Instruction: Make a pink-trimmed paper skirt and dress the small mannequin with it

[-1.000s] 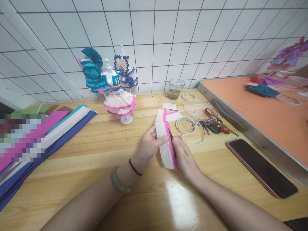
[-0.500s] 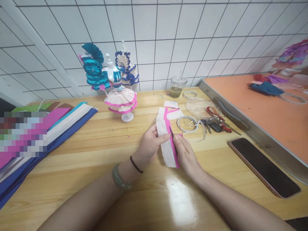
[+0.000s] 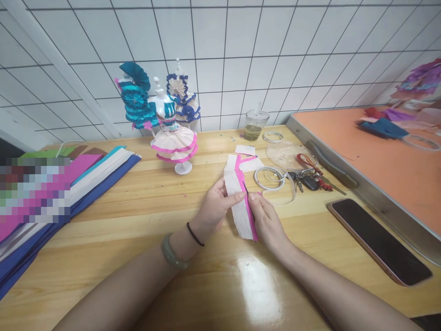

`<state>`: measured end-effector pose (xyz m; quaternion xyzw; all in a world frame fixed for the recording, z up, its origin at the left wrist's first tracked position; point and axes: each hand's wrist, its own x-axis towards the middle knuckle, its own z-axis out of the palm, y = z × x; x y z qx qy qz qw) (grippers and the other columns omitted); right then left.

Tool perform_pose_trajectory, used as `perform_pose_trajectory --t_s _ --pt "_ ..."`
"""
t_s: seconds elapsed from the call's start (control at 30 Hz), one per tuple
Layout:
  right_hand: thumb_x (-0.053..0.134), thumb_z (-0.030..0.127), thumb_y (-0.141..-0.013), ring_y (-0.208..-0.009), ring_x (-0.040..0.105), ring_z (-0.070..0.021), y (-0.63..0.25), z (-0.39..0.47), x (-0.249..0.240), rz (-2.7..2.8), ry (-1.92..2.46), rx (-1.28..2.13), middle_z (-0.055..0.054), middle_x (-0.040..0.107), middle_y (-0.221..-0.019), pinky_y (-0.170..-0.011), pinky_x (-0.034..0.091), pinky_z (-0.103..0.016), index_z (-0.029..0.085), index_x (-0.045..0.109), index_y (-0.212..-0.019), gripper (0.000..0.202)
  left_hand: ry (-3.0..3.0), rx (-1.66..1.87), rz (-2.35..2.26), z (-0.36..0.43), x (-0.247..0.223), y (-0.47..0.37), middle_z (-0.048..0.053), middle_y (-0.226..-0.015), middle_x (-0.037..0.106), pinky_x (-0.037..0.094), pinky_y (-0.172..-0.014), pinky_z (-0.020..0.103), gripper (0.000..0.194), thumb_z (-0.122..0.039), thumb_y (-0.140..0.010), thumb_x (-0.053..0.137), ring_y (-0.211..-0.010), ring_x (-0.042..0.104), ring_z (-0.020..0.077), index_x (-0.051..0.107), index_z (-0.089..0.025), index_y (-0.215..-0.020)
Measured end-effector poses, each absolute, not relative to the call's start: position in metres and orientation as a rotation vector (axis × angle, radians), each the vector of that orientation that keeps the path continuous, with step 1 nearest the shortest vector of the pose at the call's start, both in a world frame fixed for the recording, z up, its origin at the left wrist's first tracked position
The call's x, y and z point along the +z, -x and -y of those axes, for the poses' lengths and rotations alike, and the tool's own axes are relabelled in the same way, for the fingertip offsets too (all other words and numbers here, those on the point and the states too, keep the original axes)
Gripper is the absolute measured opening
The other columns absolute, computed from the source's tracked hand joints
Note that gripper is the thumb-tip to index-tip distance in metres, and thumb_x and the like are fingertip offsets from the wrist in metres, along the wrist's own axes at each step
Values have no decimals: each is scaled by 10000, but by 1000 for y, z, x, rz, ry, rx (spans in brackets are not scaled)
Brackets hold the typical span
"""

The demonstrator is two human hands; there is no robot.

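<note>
A strip of white crepe paper (image 3: 237, 204) with a pink band (image 3: 241, 177) along its right edge is pinched in my left hand (image 3: 217, 202), thumb on top and fingers behind. My right hand (image 3: 268, 218) is closed around a pair of scissors (image 3: 245, 188); only the thin dark blades show, lying along the pink band, and the handles are hidden in the palm. Beyond the strip's upper end lie a white and pink paper piece (image 3: 253, 164) and a smaller white piece (image 3: 245, 150).
Dress forms in paper dresses (image 3: 174, 138) stand at the back left. Folded coloured paper (image 3: 103, 184) lies at left. Tape rolls (image 3: 269, 178), keys (image 3: 310, 182), a lidded cup (image 3: 255, 126) and a phone (image 3: 379, 241) are at right, beside a raised orange board (image 3: 344, 124).
The view has shifted very slightly. Both hands, the scissors and the paper strip keep nearly the same positions, with the blades still at the pink band.
</note>
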<state>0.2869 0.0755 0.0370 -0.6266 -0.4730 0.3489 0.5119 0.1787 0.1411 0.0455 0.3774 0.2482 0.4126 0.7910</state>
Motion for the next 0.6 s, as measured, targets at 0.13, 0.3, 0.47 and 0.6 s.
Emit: perform_pose_trajectory --t_s 0.13,0.3,0.47,0.6 --pt "392 538 -891 -643 495 -167 -289 -77 38 1117 1507 832 1 529 -679 -607 431 -280 205 501 -720 390 -850 876 -522 -141 46 -177 41 -961 695 446 -849 307 453 -167 -634 772 -872 619 156 619 -179 -1059" --pt "391 543 -889 -614 476 -162 -288 -76 41 1124 1504 813 14 502 -646 -587 423 -275 214 471 -702 387 -839 848 -489 -144 46 -175 51 -1008 690 427 -892 320 419 -195 -663 758 -941 614 180 630 -179 -1062" --pt "358 489 -922 -604 470 -156 -282 -70 44 1284 1488 845 18 477 -637 -564 401 -265 221 443 -687 366 -632 802 -447 -152 48 -171 48 -879 705 444 -834 322 245 -262 -761 654 -850 631 189 668 -154 -982" --pt "343 475 -933 -624 473 -156 -281 -67 40 1338 1482 895 18 480 -662 -586 393 -262 219 454 -730 345 -639 789 -394 -157 51 -167 26 -812 692 449 -751 289 232 -137 -713 659 -707 611 141 670 -146 -944"
